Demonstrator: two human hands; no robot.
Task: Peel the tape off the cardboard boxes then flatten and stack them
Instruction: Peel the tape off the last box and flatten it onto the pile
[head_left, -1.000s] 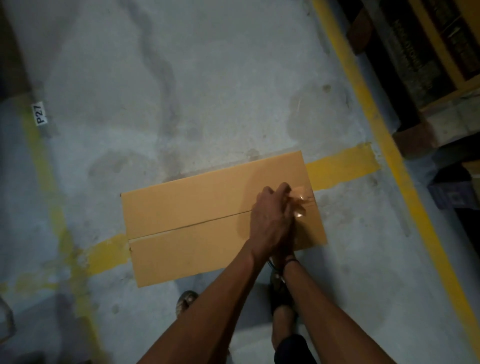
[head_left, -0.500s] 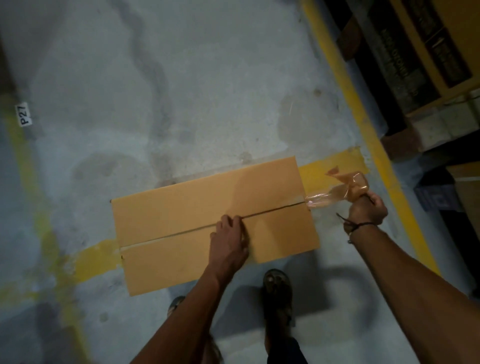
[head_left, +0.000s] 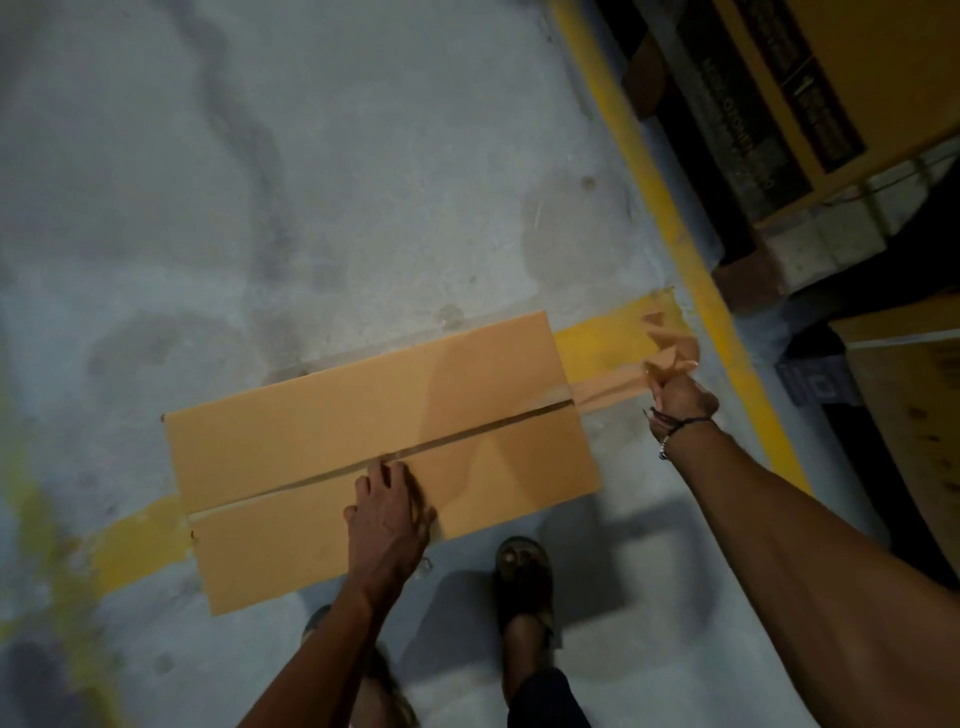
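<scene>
Two hands are on the job as I watch. My left hand (head_left: 388, 506) lies flat with fingers spread on the cardboard box (head_left: 384, 457), just below its centre seam. My right hand (head_left: 680, 397), past the box's right end, is fisted around the peeled tape (head_left: 610, 392), stretched taut from the seam. Box lies on the concrete floor (head_left: 311, 182), across a yellow line (head_left: 602, 343).
</scene>
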